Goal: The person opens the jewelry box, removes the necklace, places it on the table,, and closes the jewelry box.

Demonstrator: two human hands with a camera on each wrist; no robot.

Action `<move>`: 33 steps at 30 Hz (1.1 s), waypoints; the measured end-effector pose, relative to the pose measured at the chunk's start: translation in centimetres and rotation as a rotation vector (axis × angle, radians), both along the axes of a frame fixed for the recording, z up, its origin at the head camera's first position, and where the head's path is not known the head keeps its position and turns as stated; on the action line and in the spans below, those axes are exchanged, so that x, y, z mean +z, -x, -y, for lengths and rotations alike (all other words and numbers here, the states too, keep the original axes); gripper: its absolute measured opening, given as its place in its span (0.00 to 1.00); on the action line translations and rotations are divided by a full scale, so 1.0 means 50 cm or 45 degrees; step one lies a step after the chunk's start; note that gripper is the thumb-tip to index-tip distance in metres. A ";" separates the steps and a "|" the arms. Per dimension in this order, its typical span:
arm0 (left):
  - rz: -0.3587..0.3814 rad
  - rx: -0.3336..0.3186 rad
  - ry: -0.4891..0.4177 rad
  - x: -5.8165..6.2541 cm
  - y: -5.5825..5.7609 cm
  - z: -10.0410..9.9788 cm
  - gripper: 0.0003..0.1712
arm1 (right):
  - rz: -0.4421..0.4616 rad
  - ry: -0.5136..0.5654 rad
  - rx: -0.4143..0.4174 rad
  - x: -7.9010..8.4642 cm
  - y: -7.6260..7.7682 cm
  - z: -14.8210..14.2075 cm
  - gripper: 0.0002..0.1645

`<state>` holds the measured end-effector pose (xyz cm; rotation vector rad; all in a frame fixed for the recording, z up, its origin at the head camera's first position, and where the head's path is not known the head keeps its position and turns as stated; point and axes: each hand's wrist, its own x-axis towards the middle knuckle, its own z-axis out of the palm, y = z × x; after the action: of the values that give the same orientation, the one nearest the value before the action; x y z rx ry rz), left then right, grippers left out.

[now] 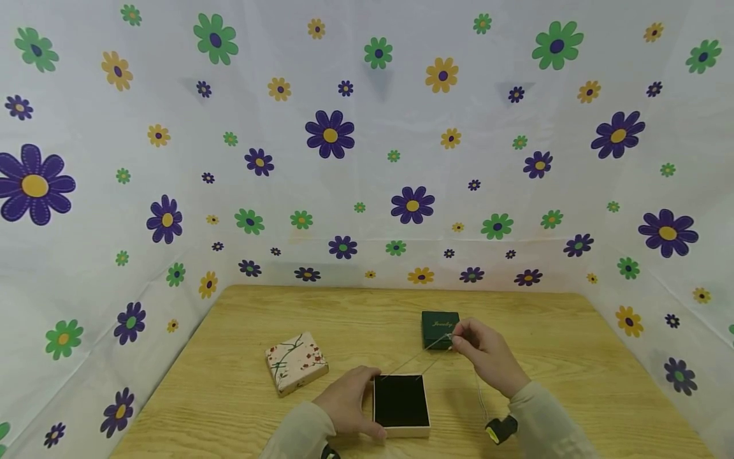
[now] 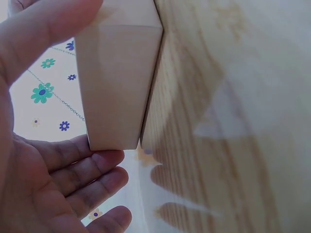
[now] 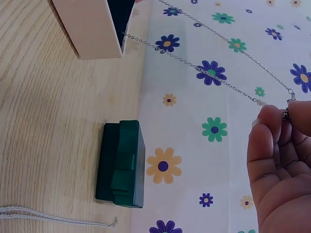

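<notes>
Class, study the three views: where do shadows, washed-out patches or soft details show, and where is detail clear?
Head view: light is fairly even, though the lettering on the green box is small and soft; left wrist view: finger-shaped shadows lie on the table beside the left hand, with wood washed out toward the upper right; right wrist view: the chain's links are fairly distinct.

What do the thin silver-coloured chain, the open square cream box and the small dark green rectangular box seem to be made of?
Thin silver-coloured chain: probably shiny metal, from its fine grey links. Open square cream box: likely card, smooth and matt with crisp edges; its dull black lining may be foam or fabric. Small dark green box: perhaps smooth card, given its flat faces.
</notes>
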<state>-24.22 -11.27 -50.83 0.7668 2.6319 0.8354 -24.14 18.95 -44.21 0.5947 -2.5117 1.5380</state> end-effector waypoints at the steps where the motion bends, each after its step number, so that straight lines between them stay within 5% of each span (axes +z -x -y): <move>1: 0.001 0.000 0.001 0.000 0.000 0.000 0.62 | -0.001 0.001 0.003 0.007 -0.005 0.003 0.03; 9: -0.008 0.006 0.010 0.001 0.000 -0.001 0.63 | -0.029 -0.015 0.029 0.059 -0.037 0.024 0.03; 25: -0.023 0.007 -0.025 -0.001 0.000 0.002 0.64 | -0.081 0.004 0.094 0.076 -0.041 0.037 0.03; 33: -0.023 -0.003 -0.031 0.000 0.000 0.001 0.64 | -0.112 -0.039 0.174 0.027 0.003 0.042 0.09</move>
<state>-24.23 -11.30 -50.85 0.7873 2.6410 0.8652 -24.29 16.85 -42.85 0.8358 -2.4791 1.4830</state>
